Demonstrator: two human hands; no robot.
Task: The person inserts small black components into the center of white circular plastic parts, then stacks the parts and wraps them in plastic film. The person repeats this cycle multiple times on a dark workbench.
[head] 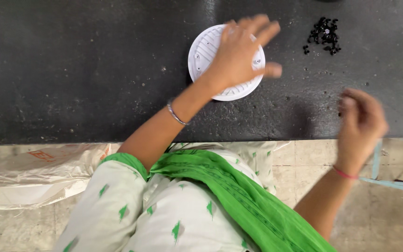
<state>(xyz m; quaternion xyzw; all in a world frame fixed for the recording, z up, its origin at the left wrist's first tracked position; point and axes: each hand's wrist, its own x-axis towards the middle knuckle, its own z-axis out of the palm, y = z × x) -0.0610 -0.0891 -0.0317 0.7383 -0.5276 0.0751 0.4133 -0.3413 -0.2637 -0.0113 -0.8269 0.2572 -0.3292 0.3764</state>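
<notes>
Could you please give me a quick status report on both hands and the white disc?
Left hand spread flat on white ribbed disc. Right hand blurred, fingers curled, contents unclear. Pile of small black parts lies apart, nothing in the way.

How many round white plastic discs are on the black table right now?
1. The white ribbed disc lies on the black table, partly covered by the left hand. Another could be hidden outside the view.

The left hand (241,53), palm down with fingers (260,23) spread, reaches from a bent, bangled forearm at the frame's upper centre, while the right hand (361,123), motion-blurred at right, hangs with fingers loosely curled.
</notes>
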